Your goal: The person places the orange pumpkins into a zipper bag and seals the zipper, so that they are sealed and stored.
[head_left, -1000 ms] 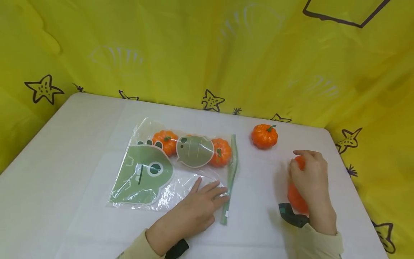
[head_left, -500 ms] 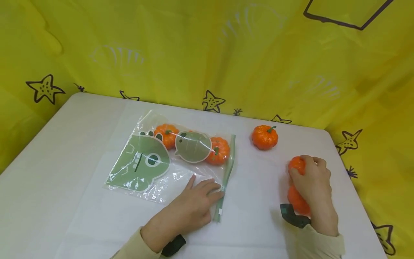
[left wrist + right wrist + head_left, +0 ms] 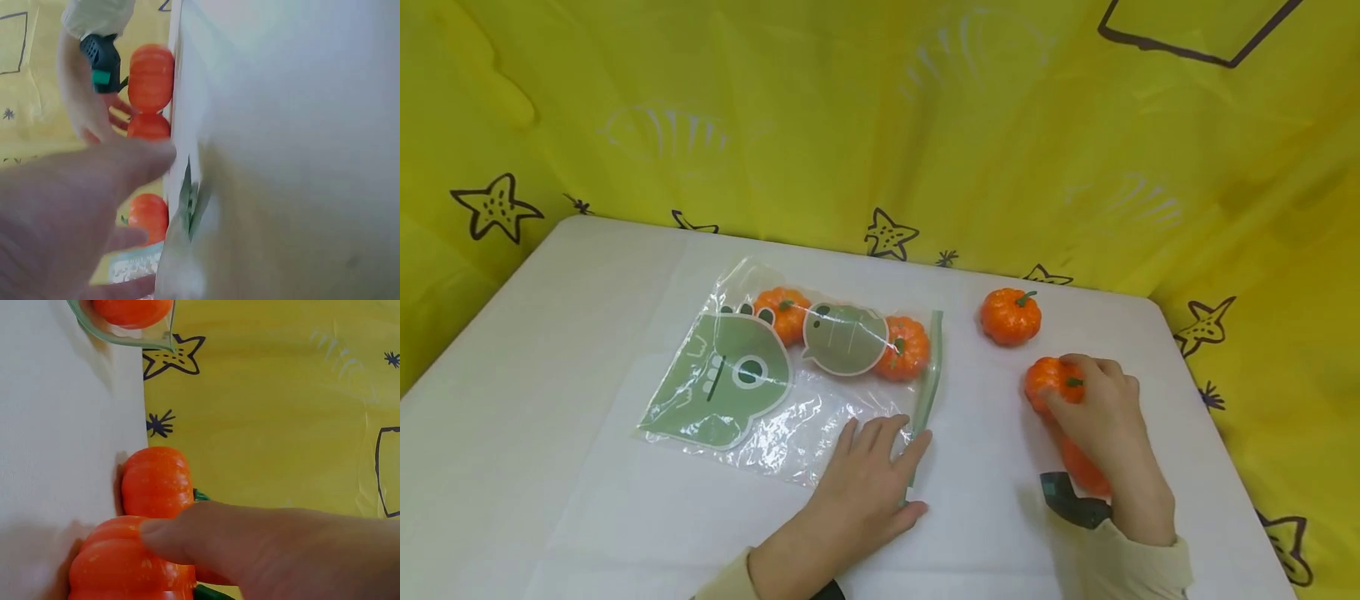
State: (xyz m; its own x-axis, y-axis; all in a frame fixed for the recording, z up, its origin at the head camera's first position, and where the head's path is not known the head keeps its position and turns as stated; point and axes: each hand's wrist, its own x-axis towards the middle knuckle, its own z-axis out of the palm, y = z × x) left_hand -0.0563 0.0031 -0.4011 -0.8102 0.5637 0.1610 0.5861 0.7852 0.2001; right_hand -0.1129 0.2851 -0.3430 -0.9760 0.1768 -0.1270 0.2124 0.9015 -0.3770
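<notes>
My right hand grips a small orange pumpkin with a green stem, thumb on the near side and fingers over the far side. In the right wrist view, the thumb presses on this pumpkin. A second pumpkin sits partly hidden below the right wrist. My left hand lies with spread fingers over the lower corner of a clear zip bag, by its green zip edge. The left wrist view has that zip edge beside the thumb. Inside the bag are pumpkins, partly behind printed green cartoon animals.
Another pumpkin stands farther back on the white table, right of the bag. A yellow curtain with sea-creature drawings hangs behind and along the table's sides.
My right hand has shifted the gripped pumpkin left, toward the bag. The bag slid a little left and its near side moved back; the left hand's thumb has since spread away from the fingers.
</notes>
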